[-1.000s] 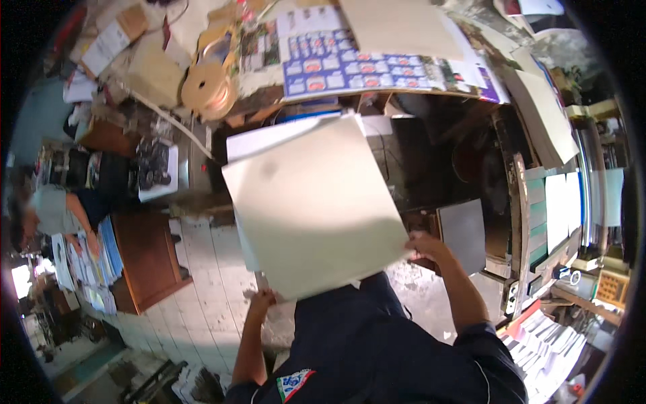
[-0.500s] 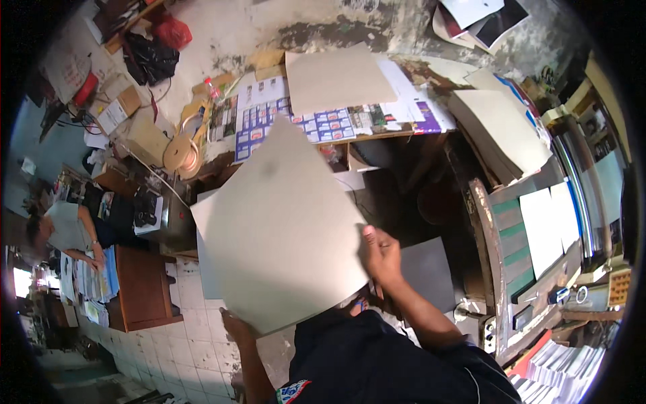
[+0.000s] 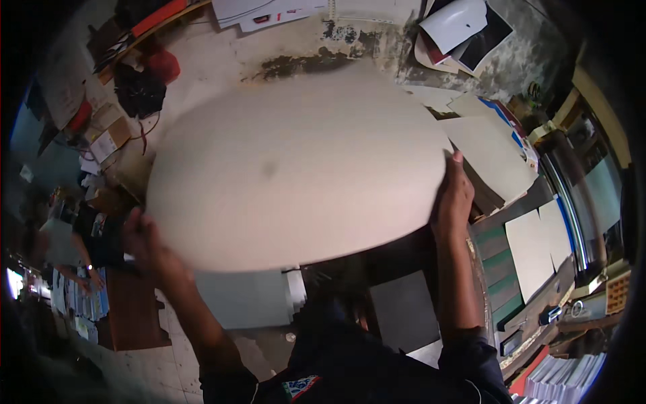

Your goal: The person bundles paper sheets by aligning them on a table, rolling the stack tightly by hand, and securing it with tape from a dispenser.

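Note:
A large pale grey-white sheet of board is held up in front of me between both hands. My left hand is at its lower left edge, somewhat blurred. At the right edge, my right hand grips the board with its thumb up along the rim and the other fingers hidden. The board covers most of the far worktop. Just beyond my right hand lies a stack of similar pale boards.
Two whitish sheets rest on the green-striped bench to the right. Below the board are a pale blue-grey panel and a dark grey panel. Another person stands at a brown desk on the left. Stacked booklets sit lower right.
The board has risen away from me and turned so its long side lies crosswise. My left hand has moved up and left with it, and my right hand up and right.

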A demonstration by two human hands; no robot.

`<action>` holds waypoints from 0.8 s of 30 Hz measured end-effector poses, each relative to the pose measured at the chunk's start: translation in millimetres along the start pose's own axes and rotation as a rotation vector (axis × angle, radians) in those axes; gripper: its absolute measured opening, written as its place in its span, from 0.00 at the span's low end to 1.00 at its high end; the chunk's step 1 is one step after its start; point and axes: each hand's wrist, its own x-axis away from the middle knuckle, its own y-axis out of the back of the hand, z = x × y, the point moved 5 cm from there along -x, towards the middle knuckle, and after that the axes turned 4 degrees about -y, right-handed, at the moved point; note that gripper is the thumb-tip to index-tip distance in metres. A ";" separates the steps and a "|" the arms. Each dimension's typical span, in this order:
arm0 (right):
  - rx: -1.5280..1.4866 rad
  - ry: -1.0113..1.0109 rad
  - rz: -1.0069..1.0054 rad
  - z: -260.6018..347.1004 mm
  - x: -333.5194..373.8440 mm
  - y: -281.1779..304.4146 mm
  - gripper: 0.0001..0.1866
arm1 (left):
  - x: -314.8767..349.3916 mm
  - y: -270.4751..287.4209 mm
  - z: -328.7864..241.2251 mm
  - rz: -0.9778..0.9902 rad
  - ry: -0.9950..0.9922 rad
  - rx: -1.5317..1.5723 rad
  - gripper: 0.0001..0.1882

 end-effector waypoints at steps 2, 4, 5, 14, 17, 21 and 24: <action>0.164 0.061 -0.029 -15.9 -38.5 7.4 0.27 | -9.1 -84.4 18.2 -0.021 0.551 0.390 0.24; 0.268 0.079 -0.028 -29.6 -63.6 3.2 0.27 | -3.1 -129.8 27.5 -0.003 0.554 0.386 0.23; 0.305 0.055 -0.042 -38.4 -69.4 -0.5 0.27 | -2.5 -144.1 33.4 0.002 0.554 0.372 0.22; -0.326 0.323 -0.297 -28.3 -189.6 -43.9 0.30 | -109.3 -195.5 24.6 -0.356 0.084 -0.177 0.28; -0.406 0.363 -0.200 -10.2 -246.1 -97.0 0.30 | -163.9 -226.6 16.2 -0.313 -0.252 -0.705 0.28; 0.001 0.133 -0.105 -90.4 -325.1 -130.7 0.31 | -166.1 -316.2 93.4 -0.180 -0.014 -0.315 0.23; 0.025 0.140 -0.092 -128.7 -352.2 -157.8 0.26 | -149.1 -390.9 129.3 -0.214 0.488 0.339 0.19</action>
